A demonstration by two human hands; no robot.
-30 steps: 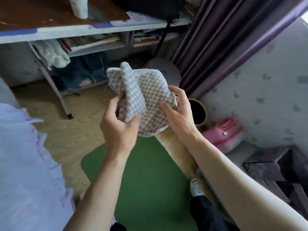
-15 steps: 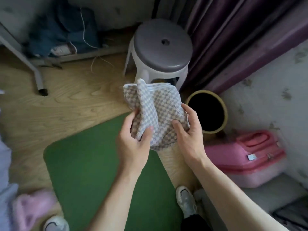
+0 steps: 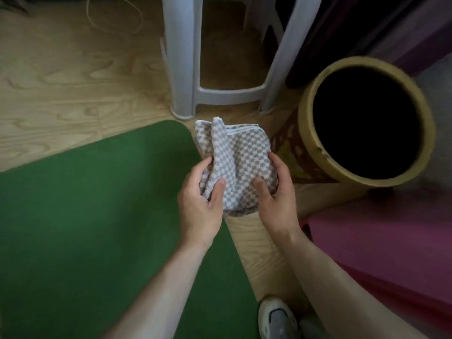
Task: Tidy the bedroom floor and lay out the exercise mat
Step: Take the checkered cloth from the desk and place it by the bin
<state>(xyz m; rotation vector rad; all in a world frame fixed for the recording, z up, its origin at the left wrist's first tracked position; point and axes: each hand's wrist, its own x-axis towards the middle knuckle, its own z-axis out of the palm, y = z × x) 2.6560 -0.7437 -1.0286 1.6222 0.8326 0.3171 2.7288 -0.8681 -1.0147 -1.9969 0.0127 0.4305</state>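
A folded grey-and-white checked towel [image 3: 241, 157] is held low over the wooden floor, just past the mat's far right corner. My left hand [image 3: 201, 204] pinches its left side, thumb on top. My right hand [image 3: 276, 194] grips its right side, fingers wrapped behind. The green exercise mat [image 3: 97, 216] lies flat on the floor to the left and runs out of view at the bottom and left edges.
A pale plastic stool [image 3: 186, 69] stands just beyond the towel. A round yellow-rimmed bin [image 3: 305, 113], dark inside, sits to the right. A pink case [image 3: 391, 253] lies at the lower right. My shoe [image 3: 276, 319] rests beside the mat. Purple curtains [image 3: 367, 28] hang behind.
The view has dropped and closed in on the floor. Both hands have carried the towel downward, close to the stool's feet and the bin.
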